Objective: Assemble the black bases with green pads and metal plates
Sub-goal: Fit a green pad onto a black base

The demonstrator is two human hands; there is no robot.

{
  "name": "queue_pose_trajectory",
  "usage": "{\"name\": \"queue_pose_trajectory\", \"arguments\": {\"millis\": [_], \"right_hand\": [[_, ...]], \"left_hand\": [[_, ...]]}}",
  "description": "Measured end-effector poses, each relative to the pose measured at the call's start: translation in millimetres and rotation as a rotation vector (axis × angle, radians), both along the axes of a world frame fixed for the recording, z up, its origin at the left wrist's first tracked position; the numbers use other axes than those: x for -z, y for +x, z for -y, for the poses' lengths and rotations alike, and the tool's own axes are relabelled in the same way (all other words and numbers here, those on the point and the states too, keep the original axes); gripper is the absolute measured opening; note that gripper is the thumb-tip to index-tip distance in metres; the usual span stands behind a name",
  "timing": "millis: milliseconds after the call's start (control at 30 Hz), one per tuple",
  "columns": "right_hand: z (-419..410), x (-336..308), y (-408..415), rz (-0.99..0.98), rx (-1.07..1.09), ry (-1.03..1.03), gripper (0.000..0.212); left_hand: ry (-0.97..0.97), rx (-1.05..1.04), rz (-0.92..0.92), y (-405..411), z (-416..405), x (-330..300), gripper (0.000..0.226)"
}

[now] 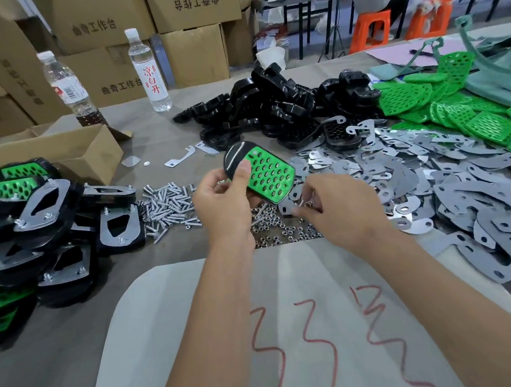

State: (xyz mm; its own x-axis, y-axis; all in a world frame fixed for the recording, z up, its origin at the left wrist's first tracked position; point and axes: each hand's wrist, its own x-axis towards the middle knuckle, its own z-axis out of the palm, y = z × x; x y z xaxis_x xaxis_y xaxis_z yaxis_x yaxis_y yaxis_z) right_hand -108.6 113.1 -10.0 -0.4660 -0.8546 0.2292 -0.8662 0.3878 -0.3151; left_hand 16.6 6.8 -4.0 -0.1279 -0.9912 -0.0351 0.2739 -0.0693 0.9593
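Black base [235, 160] with its green pad [269, 174] sits gripped in my left hand [222, 204]. My right hand [333, 209] pinches small hardware at 3 o'clock, its kind unclear. At 9 o'clock, the open cardboard box [75, 150] hides its contents.

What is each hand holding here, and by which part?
The left hand grips a black base with a green pad fitted, thumb on its bare black end. The right hand pinches small silvery hardware at its fingertips; which piece cannot be told.
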Motion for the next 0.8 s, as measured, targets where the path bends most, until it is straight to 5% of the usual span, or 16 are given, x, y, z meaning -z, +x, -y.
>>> {"name": "queue_pose_trajectory", "arguments": {"millis": [133,300,433,700,800], "right_hand": [[1.4,3.4,2.2,0.101,-0.070,-0.033,0.017],[-1.4,1.0,-7.8,0.636,-0.031,-0.607,0.012],[-0.6,-1.3,-3.7,0.918,-0.123,-0.785,0.008],[0.4,4.1,0.2,0.724,-0.062,-0.638,0.011],[2.0,5.3,2.1,0.565,-0.019,-0.601,0.013]], "left_hand": [[0.150,0.013,-0.091,1.4,0.7,2.0,0.020],[0.325,0.154,-0.198,-3.4,-1.8,-0.5,0.018],[0.223,0.195,-0.153,-9.3,-12.2,-0.7,0.007],[0.068,0.090,-0.140,-13.1,-21.0,0.1,0.008],[-0.126,0.094,-0.025,-15.2,-23.5,2.9,0.011]]}}
